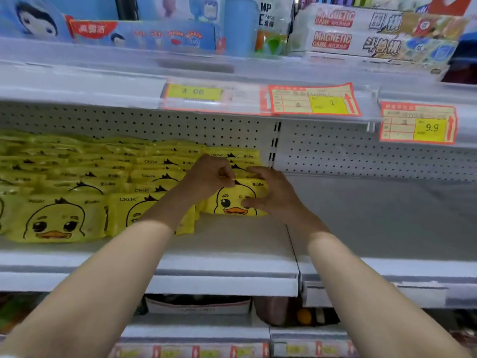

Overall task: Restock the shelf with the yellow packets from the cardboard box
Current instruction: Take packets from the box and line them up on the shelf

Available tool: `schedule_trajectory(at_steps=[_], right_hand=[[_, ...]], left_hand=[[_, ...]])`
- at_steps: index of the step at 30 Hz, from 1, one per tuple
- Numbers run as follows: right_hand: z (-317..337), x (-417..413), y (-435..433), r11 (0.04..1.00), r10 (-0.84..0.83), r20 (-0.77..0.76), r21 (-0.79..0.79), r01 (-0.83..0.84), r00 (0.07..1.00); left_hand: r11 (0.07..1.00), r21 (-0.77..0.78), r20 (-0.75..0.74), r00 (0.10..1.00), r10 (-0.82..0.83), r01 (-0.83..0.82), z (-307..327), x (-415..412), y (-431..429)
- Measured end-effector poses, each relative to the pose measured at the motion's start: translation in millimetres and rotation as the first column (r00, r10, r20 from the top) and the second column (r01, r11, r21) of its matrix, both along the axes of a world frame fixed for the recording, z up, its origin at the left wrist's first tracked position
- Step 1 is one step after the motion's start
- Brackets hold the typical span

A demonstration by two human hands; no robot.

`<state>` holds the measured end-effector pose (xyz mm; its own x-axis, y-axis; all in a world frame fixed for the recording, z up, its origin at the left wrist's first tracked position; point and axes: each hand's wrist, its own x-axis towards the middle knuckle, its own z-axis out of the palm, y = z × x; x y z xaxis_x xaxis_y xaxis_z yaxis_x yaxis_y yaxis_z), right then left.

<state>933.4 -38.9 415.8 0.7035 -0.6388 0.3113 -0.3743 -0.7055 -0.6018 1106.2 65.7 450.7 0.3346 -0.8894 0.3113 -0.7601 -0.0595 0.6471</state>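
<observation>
Rows of yellow packets (64, 218) stand packed along the left part of the shelf (232, 241). At their right end the left hand (210, 174) closes its curled grip on the top edge of the front packet (229, 202). The right hand (273, 192) clasps that packet's right end, fingers over the top and thumb on the duck face, so it stands upright between both grips.

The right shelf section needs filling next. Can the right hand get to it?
Probably yes: the right hand holds the end packet, just beside that bare shelf section, with nothing standing between them.
</observation>
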Motion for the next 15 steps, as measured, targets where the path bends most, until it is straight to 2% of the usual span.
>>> schedule_trajectory(at_steps=[2, 6, 8, 11, 15], right_hand=[[-6.0, 7.0, -3.3, 0.999, -0.02, -0.058, -0.031, 0.018, 0.998], [-14.5, 13.1, -6.9, 0.996, -0.066, -0.066, -0.057, 0.062, 0.996], [-15.6, 13.7, -6.3, 0.994, -0.094, -0.073, -0.07, 0.089, 0.993], [-15.1, 12.0, -0.3, 0.988, -0.124, -0.067, -0.101, 0.117, 0.99], [-9.0, 5.2, 15.9, 0.97, -0.191, -0.098, -0.169, 0.172, 0.977]], left_hand=[[0.998, 0.064, 0.06, 0.998, -0.025, 0.021, -2.5, 4.3, -2.9], [0.943, 0.332, 0.312, 0.944, -0.111, 0.001, -6.2, 2.6, 2.3], [0.936, 0.35, 0.436, 0.888, -0.15, -0.014, -9.4, 1.3, 2.1], [0.942, 0.332, 0.542, 0.827, -0.146, -0.051, -11.4, 0.5, -1.0], [0.945, 0.305, 0.597, 0.797, -0.096, -0.115, -14.8, -7.6, 3.4]])
